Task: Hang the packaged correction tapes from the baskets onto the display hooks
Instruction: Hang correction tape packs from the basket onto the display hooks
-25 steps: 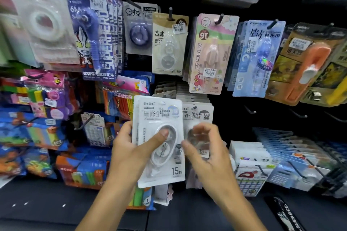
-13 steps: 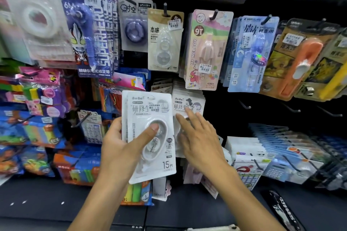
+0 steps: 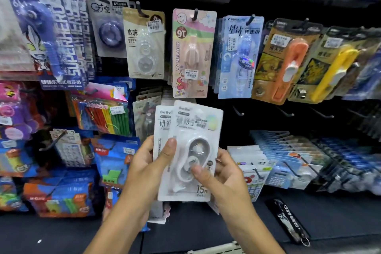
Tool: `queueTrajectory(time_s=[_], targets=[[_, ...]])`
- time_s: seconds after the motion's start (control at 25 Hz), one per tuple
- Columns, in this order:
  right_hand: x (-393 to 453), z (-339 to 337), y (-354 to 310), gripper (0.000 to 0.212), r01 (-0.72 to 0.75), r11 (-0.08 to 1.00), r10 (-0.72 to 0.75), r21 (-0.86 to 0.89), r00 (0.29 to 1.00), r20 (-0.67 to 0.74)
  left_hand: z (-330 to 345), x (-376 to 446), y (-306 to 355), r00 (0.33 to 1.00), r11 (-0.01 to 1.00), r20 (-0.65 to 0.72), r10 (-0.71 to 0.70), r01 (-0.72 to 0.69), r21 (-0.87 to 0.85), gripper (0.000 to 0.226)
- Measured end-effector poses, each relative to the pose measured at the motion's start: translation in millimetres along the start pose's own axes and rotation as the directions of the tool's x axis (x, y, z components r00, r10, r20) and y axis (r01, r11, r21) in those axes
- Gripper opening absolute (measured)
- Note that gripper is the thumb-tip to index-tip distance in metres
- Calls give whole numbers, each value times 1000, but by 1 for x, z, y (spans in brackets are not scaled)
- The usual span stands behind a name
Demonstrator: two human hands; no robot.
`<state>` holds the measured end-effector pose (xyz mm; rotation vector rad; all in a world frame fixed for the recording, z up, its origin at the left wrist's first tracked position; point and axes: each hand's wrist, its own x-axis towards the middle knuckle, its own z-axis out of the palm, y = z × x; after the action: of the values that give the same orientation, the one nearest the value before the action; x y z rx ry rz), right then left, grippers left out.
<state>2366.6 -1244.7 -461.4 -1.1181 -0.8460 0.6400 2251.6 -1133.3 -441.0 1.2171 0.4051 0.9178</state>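
I hold a small stack of white packaged correction tapes in front of the display wall. My left hand point(image 3: 149, 168) grips the stack at its left edge, thumb across the front. My right hand point(image 3: 223, 173) pinches the front white correction tape pack point(image 3: 195, 130), thumb on its blister, and that pack sits skewed to the right of the rear white pack point(image 3: 161, 121). Bare display hooks point(image 3: 238, 111) stick out of the black panel just right of the packs. No basket body is in view.
Other correction tapes hang above: a beige pack point(image 3: 145, 44), a pink My Melody pack point(image 3: 192, 53), a blue pack point(image 3: 239, 55), orange and yellow ones further right. Coloured stationery packs point(image 3: 103, 115) crowd the left. White and blue carded goods point(image 3: 278, 159) lie lower right. A white rim point(image 3: 218, 248) shows at the bottom.
My right hand left the hanging packs behind and came back to the stack, now pinching the front pack and sliding it rightward off the rear one. The view shifted closer.
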Motion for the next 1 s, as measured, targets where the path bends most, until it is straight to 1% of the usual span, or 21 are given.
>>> queueTrajectory(time_s=[0.04, 0.08, 0.16, 0.2, 0.28, 0.36, 0.52, 0.6, 0.72, 0.8, 0.84, 0.88, 0.92, 0.96, 1.0], targets=[[1, -11, -2, 41, 2, 999, 0, 42, 999, -46, 8, 2, -4, 1000, 1000, -6, 0, 0, -2, 31], [4, -21, -6, 42, 8, 998, -2, 61, 994, -106, 15, 3, -8, 1000, 999, -18, 23, -23, 34, 28], [8, -44, -13, 47, 25, 997, -9, 70, 974, -224, 28, 8, -13, 996, 993, -45, 77, -73, 94, 23], [10, -57, -16, 47, 24, 998, -8, 54, 960, -279, 32, 10, -14, 993, 991, -70, 93, -86, 98, 23], [13, -81, -19, 38, -4, 1000, 4, -1, 934, -357, 33, 15, -12, 984, 989, -127, 125, -115, 88, 21], [13, -99, -21, 29, -22, 998, -2, -62, 931, -364, 34, 21, -8, 976, 987, -160, 151, -140, 76, 22], [14, -105, -23, 30, 4, 980, -71, -198, 942, -329, 40, 23, -7, 974, 981, -137, 180, -168, 94, 25], [12, -108, -21, 30, 17, 979, -87, -205, 938, -335, 42, 22, -9, 973, 982, -149, 176, -162, 99, 26], [9, -110, -20, 28, -16, 982, -48, -191, 945, -324, 41, 22, -9, 972, 982, -160, 170, -154, 106, 26], [15, -108, -22, 31, -40, 964, -41, -263, 954, -297, 41, 22, -9, 974, 981, -142, 176, -160, 114, 26], [21, -107, -23, 34, -68, 944, -31, -322, 956, -292, 41, 21, -9, 975, 980, -133, 178, -163, 114, 27], [27, -105, -25, 41, -127, 915, 6, -382, 953, -304, 42, 21, -9, 976, 980, -124, 180, -166, 114, 27], [32, -103, -25, 51, -215, 855, 47, -472, 938, -343, 43, 21, -9, 977, 980, -115, 177, -165, 113, 28], [34, -100, -27, 59, -283, 772, 46, -569, 918, -394, 45, 22, -11, 982, 982, -96, 165, -154, 112, 28], [31, -94, -27, 61, -264, 727, -12, -634, 918, -396, 47, 23, -13, 987, 985, -70, 141, -133, 114, 29]])
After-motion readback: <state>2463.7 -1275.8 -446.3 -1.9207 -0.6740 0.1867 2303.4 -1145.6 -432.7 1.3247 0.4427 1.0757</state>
